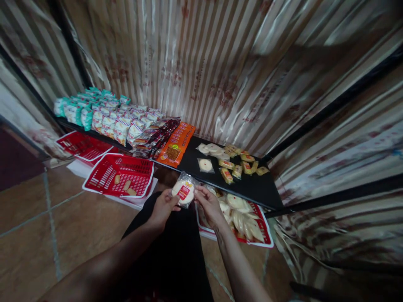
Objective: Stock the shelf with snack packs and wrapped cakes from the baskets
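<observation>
A round, pale cracker in a clear wrapper with a red label (183, 191) is held up between my two hands. My left hand (163, 206) pinches its left edge with thumb and fingers. On its right edge, my right hand (208, 203) closes thumb and fingers on the wrapper. Just beyond, a similar wrapped round cracker (205, 165) lies on the black shelf (261, 189). Several small yellow-wrapped snacks (226, 175) lie to its right. Below the shelf, a red basket (268, 235) holds many wrapped round crackers (244, 220), partly hidden by my right forearm.
Teal packets (74, 112), white packets (121, 128), dark packets (154, 136) and a flat orange packet (176, 144) line the shelf's left part. Another red basket (108, 174) with a few small packets stands on the floor, a further red basket (83, 144) behind it. A striped curtain (201, 63) hangs behind.
</observation>
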A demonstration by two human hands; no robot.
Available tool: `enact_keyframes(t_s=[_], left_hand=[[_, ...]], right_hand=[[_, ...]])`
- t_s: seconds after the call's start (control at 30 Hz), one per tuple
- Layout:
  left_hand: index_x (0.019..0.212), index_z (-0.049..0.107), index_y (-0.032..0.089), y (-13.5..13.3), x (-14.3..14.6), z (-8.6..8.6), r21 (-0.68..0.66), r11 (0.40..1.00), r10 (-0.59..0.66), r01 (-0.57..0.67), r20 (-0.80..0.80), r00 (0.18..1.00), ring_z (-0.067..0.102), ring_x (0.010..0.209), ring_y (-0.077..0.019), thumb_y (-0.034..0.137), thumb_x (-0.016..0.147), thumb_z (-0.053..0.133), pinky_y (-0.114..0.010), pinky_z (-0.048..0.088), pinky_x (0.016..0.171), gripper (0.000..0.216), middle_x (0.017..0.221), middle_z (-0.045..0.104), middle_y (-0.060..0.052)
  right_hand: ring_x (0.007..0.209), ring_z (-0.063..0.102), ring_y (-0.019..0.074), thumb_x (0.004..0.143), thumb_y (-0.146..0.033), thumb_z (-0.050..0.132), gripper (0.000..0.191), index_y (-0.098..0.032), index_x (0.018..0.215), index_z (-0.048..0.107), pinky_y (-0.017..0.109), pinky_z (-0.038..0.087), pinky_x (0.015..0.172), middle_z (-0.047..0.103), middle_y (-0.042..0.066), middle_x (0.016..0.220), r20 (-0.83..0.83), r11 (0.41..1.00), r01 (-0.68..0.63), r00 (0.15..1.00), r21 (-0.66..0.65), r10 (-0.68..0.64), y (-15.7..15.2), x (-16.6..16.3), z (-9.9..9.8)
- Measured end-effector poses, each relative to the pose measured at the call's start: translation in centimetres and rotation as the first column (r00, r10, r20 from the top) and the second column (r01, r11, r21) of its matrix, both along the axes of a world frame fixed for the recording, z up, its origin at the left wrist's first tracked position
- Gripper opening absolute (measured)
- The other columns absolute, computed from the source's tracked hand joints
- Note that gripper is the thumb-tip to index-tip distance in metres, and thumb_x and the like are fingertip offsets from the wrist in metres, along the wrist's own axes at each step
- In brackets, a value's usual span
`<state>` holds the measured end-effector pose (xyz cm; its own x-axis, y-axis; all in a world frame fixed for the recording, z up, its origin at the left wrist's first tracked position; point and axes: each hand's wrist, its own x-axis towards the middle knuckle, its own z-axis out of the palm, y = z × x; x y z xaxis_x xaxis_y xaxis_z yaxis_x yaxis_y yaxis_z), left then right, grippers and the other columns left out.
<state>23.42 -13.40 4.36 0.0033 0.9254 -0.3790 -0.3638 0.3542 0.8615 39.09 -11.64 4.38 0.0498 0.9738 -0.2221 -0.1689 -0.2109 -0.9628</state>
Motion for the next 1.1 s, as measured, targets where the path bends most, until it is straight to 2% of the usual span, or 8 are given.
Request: enact_keyframes(t_s=[0.13,0.3,0.5,0.67,0.87,0.97,1.1], left_hand=[[0.098,0.052,0.014,1.4,0.6,-0.6,-0.027,1.0,-0.008,0.007,-0.046,0.999,0.062,0.058,-0.0126,0.034,0.063,0.075,-0.021,0.049,0.05,0.046,0.071,0.065,-0.002],[0.08,0.056,0.014,2.8,2.3,-1.9,-0.041,0.994,-0.107,0.104,-0.057,0.993,0.06,0.055,-0.0108,0.041,0.062,0.072,-0.017,0.042,0.045,0.036,0.068,0.063,-0.002],[0.07,0.054,0.015,3.6,3.5,-3.1,-0.064,0.991,-0.126,0.12,-0.1,0.987,0.051,0.043,-0.007,0.039,0.061,0.07,-0.017,0.034,0.04,0.03,0.056,0.057,0.003],[0.069,0.053,0.015,3.7,4.7,-2.3,-0.051,0.99,-0.14,0.135,-0.109,0.984,0.051,0.046,-0.0073,0.034,0.064,0.068,-0.018,0.035,0.044,0.024,0.054,0.055,0.004],[0.072,0.053,0.015,3.4,6.7,-1.2,-0.014,0.962,-0.271,0.271,-0.109,0.956,0.051,0.049,-0.0074,0.04,0.065,0.065,-0.02,0.034,0.047,0.028,0.059,0.055,0.004],[0.074,0.053,0.015,3.2,7.5,-1.3,0.014,0.944,-0.327,0.33,-0.114,0.938,0.051,0.051,-0.0075,0.04,0.066,0.064,-0.02,0.034,0.048,0.029,0.062,0.054,0.003],[0.077,0.051,0.015,3.6,8.1,-1.2,0.03,0.921,-0.383,0.389,-0.127,0.915,0.051,0.05,-0.0077,0.037,0.067,0.063,-0.021,0.033,0.048,0.027,0.063,0.053,0.004]], right_hand=[[0.057,0.054,0.0099,0.057,-0.045,0.076,0.038,-0.018,0.083,0.067,0.02,0.039,0.051,0.067,0.0,0.071,0.016,0.997,0.077,0.997,0.0,-0.077,0.8,-0.1,0.3],[0.056,0.055,0.0116,0.055,-0.047,0.076,0.04,-0.018,0.082,0.068,0.023,0.043,0.052,0.068,0.001,0.072,0.013,0.978,0.209,0.978,0.006,-0.209,1.8,1.4,0.0],[0.063,0.061,0.0147,0.055,-0.047,0.077,0.042,-0.019,0.085,0.067,0.026,0.047,0.058,0.07,0.002,0.078,-0.057,0.979,0.2,0.978,-0.039,-0.202,2.1,2.5,-0.5],[0.073,0.064,0.0158,0.052,-0.04,0.081,0.05,-0.021,0.095,0.063,0.027,0.049,0.069,0.071,0.001,0.083,-0.102,0.977,0.205,0.972,-0.053,-0.21,1.0,3.4,-0.6],[0.076,0.064,0.0187,0.057,-0.043,0.078,0.075,-0.022,0.123,0.05,0.03,0.05,0.07,0.07,0.002,0.084,-0.087,0.964,0.257,0.961,-0.062,-0.262,-1.0,5.2,-0.9],[0.075,0.064,0.0185,0.058,-0.045,0.076,0.079,-0.022,0.127,0.047,0.03,0.05,0.071,0.07,0.001,0.082,-0.075,0.948,0.316,0.945,-0.048,-0.319,-1.6,6.0,-1.0],[0.071,0.064,0.0185,0.056,-0.047,0.077,0.078,-0.021,0.125,0.051,0.029,0.05,0.068,0.07,0.001,0.077,-0.05,0.922,0.385,0.921,-0.046,-0.387,-1.5,6.6,-1.1]])
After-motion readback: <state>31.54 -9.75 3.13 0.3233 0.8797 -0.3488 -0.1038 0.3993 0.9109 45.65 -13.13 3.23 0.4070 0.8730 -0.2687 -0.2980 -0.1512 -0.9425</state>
